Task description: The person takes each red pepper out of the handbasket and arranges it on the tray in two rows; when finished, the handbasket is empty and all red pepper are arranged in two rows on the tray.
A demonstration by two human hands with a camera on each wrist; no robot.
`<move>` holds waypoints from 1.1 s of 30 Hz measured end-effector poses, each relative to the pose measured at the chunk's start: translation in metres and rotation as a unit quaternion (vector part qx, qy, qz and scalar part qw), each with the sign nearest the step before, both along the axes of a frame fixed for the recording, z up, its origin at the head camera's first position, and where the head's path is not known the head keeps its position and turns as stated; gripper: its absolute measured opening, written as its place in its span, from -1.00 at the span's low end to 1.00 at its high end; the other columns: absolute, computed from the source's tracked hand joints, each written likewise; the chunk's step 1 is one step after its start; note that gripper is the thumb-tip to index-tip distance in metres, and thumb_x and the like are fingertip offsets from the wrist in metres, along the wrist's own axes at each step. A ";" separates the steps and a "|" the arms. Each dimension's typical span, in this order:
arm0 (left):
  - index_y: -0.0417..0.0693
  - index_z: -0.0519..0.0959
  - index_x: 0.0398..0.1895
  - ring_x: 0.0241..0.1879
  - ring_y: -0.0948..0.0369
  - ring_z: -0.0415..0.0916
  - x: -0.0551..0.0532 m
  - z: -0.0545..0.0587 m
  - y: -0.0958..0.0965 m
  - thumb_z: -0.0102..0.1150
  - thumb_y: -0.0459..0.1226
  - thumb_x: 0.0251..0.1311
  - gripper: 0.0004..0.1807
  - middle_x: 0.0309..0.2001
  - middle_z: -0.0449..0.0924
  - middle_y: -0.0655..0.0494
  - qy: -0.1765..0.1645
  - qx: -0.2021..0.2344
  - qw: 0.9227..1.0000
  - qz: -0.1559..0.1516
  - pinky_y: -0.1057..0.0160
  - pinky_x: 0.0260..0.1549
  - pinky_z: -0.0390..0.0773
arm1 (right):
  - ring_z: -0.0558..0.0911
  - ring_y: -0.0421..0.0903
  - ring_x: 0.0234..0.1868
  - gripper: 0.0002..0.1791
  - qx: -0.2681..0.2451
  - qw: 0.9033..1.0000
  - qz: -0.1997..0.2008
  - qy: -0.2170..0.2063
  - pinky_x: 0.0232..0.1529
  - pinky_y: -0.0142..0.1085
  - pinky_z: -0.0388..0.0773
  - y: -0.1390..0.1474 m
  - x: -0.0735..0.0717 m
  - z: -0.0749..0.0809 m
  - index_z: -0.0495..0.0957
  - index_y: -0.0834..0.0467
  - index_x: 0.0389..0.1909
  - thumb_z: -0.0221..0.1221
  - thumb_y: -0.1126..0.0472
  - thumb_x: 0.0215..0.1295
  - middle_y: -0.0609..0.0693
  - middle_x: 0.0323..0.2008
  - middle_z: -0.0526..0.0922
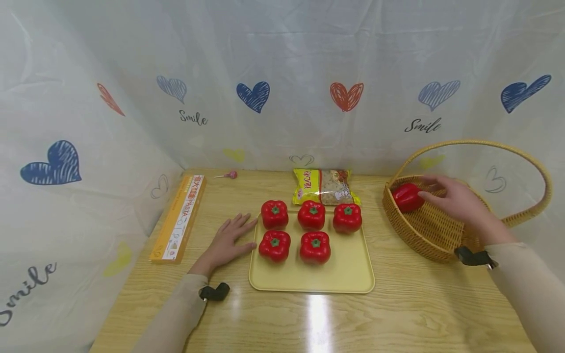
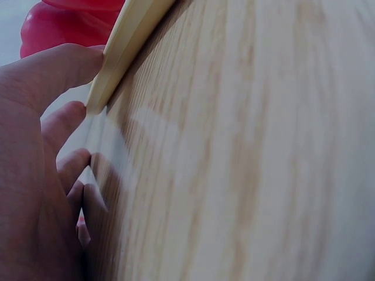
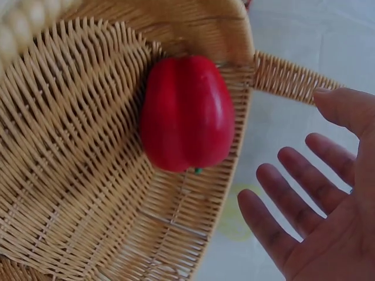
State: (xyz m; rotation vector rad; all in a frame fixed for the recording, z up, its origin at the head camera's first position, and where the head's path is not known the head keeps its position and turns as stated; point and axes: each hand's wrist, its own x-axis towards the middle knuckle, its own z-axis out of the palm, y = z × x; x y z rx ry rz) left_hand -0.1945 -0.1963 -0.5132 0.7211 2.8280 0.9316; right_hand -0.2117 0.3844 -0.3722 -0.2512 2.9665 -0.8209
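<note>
Inside the wicker basket (image 1: 410, 240) lies one red bell pepper (image 3: 187, 114), against the wall at its left end in the head view. My right hand (image 1: 456, 198) hovers over the basket beside that pepper; in the right wrist view its fingers are spread and apart from it. My left hand (image 1: 227, 242) rests on the table with fingers extended, its thumb touching the left rim of the yellow tray (image 1: 340, 274). Several red bell peppers with green stems, such as the front one (image 1: 315, 247), stand on the tray in two rows.
Behind the tray lies a yellow food bag (image 1: 324, 186). A long orange pasta box (image 1: 178, 218) is on the left, with a pink lollipop (image 1: 231, 174) near the back edge. The basket's tall handle (image 1: 481, 142) arches up, and a white curtain (image 1: 291, 54) encloses the table.
</note>
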 end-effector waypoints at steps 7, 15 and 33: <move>0.12 0.32 0.55 0.60 -0.09 -0.13 0.000 0.001 0.000 0.25 0.10 0.29 -0.22 0.58 0.13 -0.06 0.000 0.000 1.000 0.000 -0.19 0.52 -0.24 | 0.46 0.43 0.21 -0.31 0.007 1.000 0.001 -0.009 0.15 0.38 0.41 0.003 -0.009 -0.003 0.29 0.33 0.43 0.17 -0.03 0.50 0.44 0.27 0.44; 0.13 0.31 0.55 0.60 -0.09 -0.13 0.002 0.002 0.000 0.26 0.09 0.29 -0.21 0.58 0.12 -0.06 -0.005 -0.001 1.000 0.001 -0.17 0.52 -0.24 | 0.47 0.41 0.20 -0.32 0.006 1.000 0.024 -0.003 0.12 0.37 0.43 0.009 -0.021 -0.010 0.32 0.36 0.40 0.22 0.02 0.46 0.44 0.27 0.44; 0.18 0.29 0.56 0.61 -0.04 -0.16 -0.002 -0.002 -0.001 0.22 0.13 0.31 -0.22 0.59 0.10 -0.02 -0.007 -0.010 1.000 0.004 -0.13 0.53 -0.25 | 0.38 0.47 0.27 -0.22 -0.008 0.996 0.050 -0.067 0.21 0.41 0.29 0.021 -0.040 -0.030 0.24 0.36 0.46 0.33 0.15 0.35 0.47 0.33 0.35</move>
